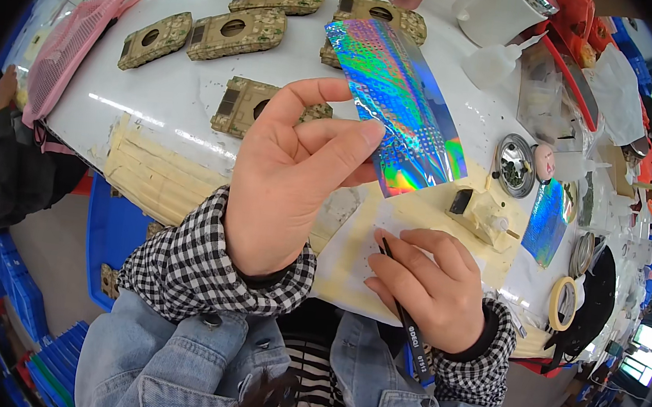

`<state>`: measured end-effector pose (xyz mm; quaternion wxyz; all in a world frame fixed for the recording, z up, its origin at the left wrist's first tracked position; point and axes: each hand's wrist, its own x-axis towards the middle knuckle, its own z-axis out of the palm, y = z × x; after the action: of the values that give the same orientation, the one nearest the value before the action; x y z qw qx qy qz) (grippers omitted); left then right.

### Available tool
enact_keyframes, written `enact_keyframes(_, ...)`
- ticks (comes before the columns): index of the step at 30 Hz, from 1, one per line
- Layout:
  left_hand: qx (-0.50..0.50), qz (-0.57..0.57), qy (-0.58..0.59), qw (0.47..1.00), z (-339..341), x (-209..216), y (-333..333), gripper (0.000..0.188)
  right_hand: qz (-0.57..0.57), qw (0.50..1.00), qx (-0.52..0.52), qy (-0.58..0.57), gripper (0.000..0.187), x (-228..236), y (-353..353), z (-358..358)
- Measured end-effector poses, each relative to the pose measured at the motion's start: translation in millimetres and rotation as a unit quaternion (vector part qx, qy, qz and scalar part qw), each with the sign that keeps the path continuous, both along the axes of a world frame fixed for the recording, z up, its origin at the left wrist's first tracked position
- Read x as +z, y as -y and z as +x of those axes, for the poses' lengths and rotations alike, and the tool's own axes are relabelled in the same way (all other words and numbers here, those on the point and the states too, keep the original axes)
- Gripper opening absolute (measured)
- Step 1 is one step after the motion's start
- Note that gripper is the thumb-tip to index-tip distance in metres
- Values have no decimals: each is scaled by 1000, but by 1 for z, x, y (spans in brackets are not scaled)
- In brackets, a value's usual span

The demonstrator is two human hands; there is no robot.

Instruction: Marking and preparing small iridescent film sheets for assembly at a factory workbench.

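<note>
Pinched between the thumb and fingers of my left hand is a shiny holographic sheet dotted with rows of small shapes. It is raised above the table and tilted. My right hand is lower and to the right, closed around black tweezers whose tips lie near the fingertips. Beneath that hand is white paper on the taped table edge. Just behind my left hand sits a camouflage-patterned model tank hull, partly hidden by the fingers.
More tank hulls stand across the white table. To the right are a taped block, a metal dish, another holographic sheet and a tape roll. A pink basket is at the left, a white mug at the back.
</note>
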<state>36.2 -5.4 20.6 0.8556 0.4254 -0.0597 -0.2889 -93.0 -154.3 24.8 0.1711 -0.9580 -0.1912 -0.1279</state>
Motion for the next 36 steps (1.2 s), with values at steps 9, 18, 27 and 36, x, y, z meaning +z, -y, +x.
enact_keyframes(9, 1, -14, 8, 1000, 0, -1, -3, 37, 200, 974, -106, -29, 35, 8, 4, -4)
enact_keyframes(18, 3, -15, 8, 1000, 0, -3, -3, 40, 231, 960, -128, -89, 22, 4, 10, -1)
enact_keyframes(27, -3, -22, 3, 1000, 0, -3, -2, 39, 245, 955, -130, -107, 21, 0, 9, 0)
enact_keyframes(36, -6, -17, 5, 1000, 0, -3, -1, 39, 255, 950, -137, -114, 18, 0, 10, -1)
